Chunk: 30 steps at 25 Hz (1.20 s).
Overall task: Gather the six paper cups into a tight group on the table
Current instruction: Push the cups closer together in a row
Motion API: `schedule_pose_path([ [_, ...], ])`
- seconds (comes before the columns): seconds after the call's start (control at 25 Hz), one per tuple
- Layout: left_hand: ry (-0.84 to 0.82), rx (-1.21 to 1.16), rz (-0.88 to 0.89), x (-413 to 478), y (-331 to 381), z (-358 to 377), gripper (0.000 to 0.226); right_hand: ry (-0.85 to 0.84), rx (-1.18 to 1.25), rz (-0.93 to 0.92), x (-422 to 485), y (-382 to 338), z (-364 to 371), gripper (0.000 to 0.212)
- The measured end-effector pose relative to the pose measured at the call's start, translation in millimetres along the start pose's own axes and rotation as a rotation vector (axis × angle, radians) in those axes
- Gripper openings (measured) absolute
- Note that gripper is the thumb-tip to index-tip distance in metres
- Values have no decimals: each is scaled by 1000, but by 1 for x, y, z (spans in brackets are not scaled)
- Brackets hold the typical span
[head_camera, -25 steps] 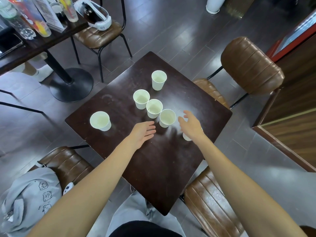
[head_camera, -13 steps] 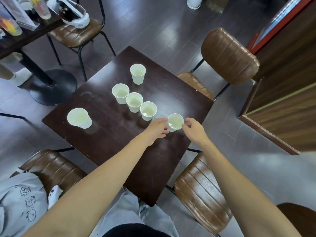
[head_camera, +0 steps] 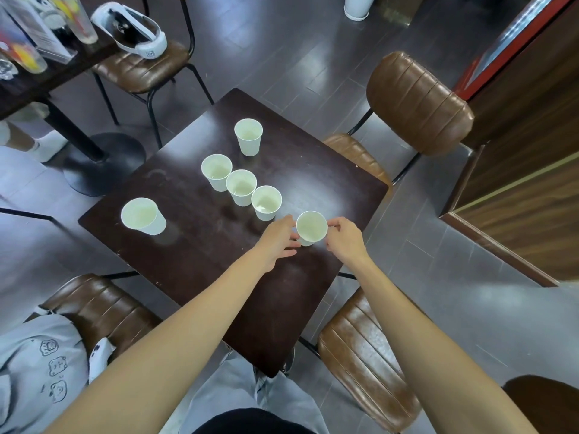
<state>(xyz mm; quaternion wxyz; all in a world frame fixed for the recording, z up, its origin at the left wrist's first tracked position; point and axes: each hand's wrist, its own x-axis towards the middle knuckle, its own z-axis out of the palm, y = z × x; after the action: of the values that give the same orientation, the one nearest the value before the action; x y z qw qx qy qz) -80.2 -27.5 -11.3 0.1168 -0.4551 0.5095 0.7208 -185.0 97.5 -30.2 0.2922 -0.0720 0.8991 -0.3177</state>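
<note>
Several white paper cups stand upright on the dark square table [head_camera: 200, 264]. The nearest cup [head_camera: 311, 227] is held between my left hand [head_camera: 279, 239] and my right hand [head_camera: 344, 238], fingers touching its sides. Just beyond it, three cups form a touching diagonal row: one [head_camera: 266, 202], one [head_camera: 241, 187] and one [head_camera: 216, 171]. A lone cup [head_camera: 248, 136] stands farther back. Another lone cup [head_camera: 142, 215] stands far to the left near the table's edge.
Brown padded chairs surround the table: back right [head_camera: 418, 101], front right [head_camera: 366, 355], front left [head_camera: 100, 308]. A grey garment [head_camera: 37, 371] lies on the front left chair. Another table [head_camera: 37, 73] with bottles stands at the back left, by a chair holding a white headset [head_camera: 131, 29].
Both hands reached forward to the cup near the right edge and closed around it from either side. The cup has shifted a little toward the row of three.
</note>
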Motion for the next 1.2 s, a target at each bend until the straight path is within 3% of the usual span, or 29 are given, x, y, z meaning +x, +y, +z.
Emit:
schedule_pose_path([
  [0.28, 142, 9, 5, -30, -27, -36, 74, -112, -47, -57, -32, -7, 39, 34],
  [0.52, 227, -28, 33, -29, -34, -91, 80, -209, 79, -65, -45, -40, 75, 23],
  [0.76, 235, -87, 46, -14, -19, -141, 90, -309, 208, 11, -39, -68, 100, 28],
  [1.2, 190, -38, 49, 19, 9, -169, 90, -311, 247, 46, -25, -93, 123, 17],
])
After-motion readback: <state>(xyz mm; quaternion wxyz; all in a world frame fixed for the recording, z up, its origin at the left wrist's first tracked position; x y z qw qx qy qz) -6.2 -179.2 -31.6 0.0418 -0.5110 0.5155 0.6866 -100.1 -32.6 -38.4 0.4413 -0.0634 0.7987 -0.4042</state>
